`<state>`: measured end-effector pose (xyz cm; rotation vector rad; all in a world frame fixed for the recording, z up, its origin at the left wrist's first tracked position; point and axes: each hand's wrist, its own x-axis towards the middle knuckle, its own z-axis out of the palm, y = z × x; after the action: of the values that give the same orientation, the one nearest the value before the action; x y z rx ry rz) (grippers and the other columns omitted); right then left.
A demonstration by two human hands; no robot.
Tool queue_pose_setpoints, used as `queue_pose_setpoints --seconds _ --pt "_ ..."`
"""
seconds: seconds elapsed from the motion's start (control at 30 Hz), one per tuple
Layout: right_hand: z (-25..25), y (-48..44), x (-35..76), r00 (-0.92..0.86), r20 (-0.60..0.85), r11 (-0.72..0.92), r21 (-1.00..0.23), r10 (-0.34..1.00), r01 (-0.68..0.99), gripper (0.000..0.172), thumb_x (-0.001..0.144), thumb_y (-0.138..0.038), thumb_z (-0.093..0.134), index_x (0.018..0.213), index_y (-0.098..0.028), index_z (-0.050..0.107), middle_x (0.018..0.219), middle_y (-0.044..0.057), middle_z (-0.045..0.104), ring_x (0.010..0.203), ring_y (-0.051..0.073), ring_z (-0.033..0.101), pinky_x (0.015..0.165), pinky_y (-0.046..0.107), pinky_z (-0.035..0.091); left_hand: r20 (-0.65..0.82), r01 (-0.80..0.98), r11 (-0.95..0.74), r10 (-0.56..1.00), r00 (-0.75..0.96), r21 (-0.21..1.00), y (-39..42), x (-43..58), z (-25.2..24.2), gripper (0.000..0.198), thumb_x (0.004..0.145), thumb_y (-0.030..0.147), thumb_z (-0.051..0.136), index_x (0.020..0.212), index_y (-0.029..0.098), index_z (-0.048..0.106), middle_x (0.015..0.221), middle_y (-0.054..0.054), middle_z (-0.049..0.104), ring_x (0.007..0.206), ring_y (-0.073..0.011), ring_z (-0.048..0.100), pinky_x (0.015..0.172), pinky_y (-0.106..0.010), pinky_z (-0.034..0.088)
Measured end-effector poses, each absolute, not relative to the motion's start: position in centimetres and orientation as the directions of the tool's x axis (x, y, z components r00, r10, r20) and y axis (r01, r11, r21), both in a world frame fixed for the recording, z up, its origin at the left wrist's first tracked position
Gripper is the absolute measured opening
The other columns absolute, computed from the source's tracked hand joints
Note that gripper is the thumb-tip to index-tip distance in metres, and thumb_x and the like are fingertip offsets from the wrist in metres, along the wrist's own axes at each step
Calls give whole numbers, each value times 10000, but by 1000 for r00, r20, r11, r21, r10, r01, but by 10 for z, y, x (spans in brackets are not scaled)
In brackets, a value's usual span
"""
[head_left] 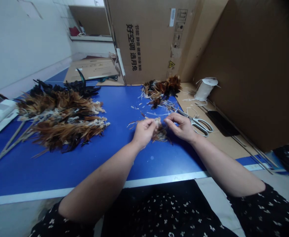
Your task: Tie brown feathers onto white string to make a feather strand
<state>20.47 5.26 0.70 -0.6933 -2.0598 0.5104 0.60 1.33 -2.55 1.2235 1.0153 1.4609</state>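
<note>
The grip of the left hand [143, 131] is pinching a small feather bunch [161, 134], right there between both hands, low over the blue worktop [151, 159]! Opposite, the right hand [182, 126] has thumb and fingertips drawn together; whether they hold a strand, you can't tell. Scissors [202, 125] lie just beside that wrist, the white spool [205, 89] beyond, and big feather bundles [67, 115] spread well off to the left!
</note>
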Motion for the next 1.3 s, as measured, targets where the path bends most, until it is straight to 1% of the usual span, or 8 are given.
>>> queue_pose_setpoints --seconds 0.1,0.27,0.5,0.67,0.83,1.03,1.17,1.3 --pt "9 57 216 -621 517 791 -525 589 314 297 992 -435 634 1158 -212 741 1088 110 704 1023 242 666 960 432 548 224 -165 -269 943 -248 949 20 -1 -27 301 869 466 744 877 166 762 724 -12 649 624 -109 532 624 -235 442" --pt "1 62 225 -821 303 858 -350 484 377 684 792 -514 843 1381 -217 663 1188 138 640 1101 321 606 1023 539 494 244 -112 -299 903 -353 948 27 -9 -32 323 883 495 728 911 174 758 763 -13 666 649 -113 554 649 -237 448" --pt "-5 66 217 -840 330 883 -345 431 318 161 952 -337 699 978 -195 771 945 96 672 915 241 614 888 412 483 253 -128 -310 907 -336 942 26 -8 -31 326 876 489 741 910 166 763 771 -20 678 647 -107 555 651 -236 458" --pt "3 59 217 -903 275 869 -461 331 179 229 965 -353 701 815 -183 730 875 54 680 846 187 627 915 392 468 227 -149 -287 917 -328 946 25 -8 -28 330 861 490 756 899 163 766 755 -21 673 638 -104 554 640 -235 453" --pt "18 51 219 -930 253 781 -622 267 56 213 881 -406 803 941 -203 785 906 52 731 882 196 679 908 385 514 216 -166 -274 928 -302 947 24 -8 -28 336 845 486 774 893 153 779 731 -17 670 618 -97 547 617 -227 440" --pt "20 50 218 -647 511 765 -619 566 180 213 973 -388 687 1028 -215 798 905 79 739 853 213 675 842 392 561 152 -216 -169 984 -93 962 17 -3 -23 367 821 491 794 882 130 776 760 -62 730 646 -125 639 651 -247 508" --pt "12 50 211 -581 589 785 -602 561 148 317 993 -380 664 1267 -243 746 1064 99 753 983 225 694 926 412 566 82 -238 -43 984 156 970 8 2 -17 416 801 521 810 861 115 747 753 -79 735 616 -143 667 631 -269 540" --pt "9 49 206 -613 577 761 -645 539 62 270 992 -344 676 1213 -230 779 1018 94 762 934 200 709 889 370 582 49 -197 11 953 299 980 3 1 -14 432 802 525 816 796 106 712 701 -53 696 541 -100 605 565 -230 492"
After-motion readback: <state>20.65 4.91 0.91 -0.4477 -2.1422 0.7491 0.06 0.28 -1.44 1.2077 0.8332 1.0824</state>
